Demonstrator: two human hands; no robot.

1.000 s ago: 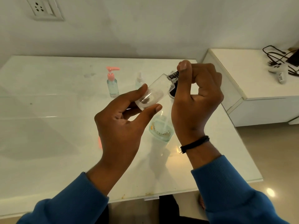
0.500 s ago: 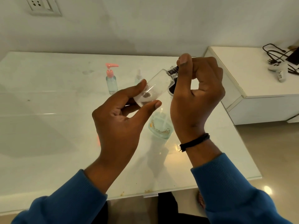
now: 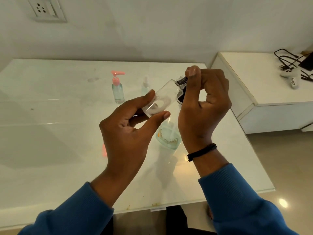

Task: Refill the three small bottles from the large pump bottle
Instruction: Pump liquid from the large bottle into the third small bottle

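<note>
Wall socket (image 3: pixel 46 9), cables (image 3: pixel 288 60).

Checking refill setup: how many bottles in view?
4: clear bottle tilted in left hand; pink-pump bottle and spray bottle standing behind; large bottle below, partly hidden.

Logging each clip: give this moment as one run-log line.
left hand: holds clear small bottle, tilted | right hand: pinches its black cap | pink-pump bottle: standing on table

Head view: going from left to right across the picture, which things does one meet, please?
White wall socket → pink-capped clear pump bottle → small clear spray bottle → tilted clear bottle in the left hand's grip → right hand → white side cabinet → black cables.
</note>
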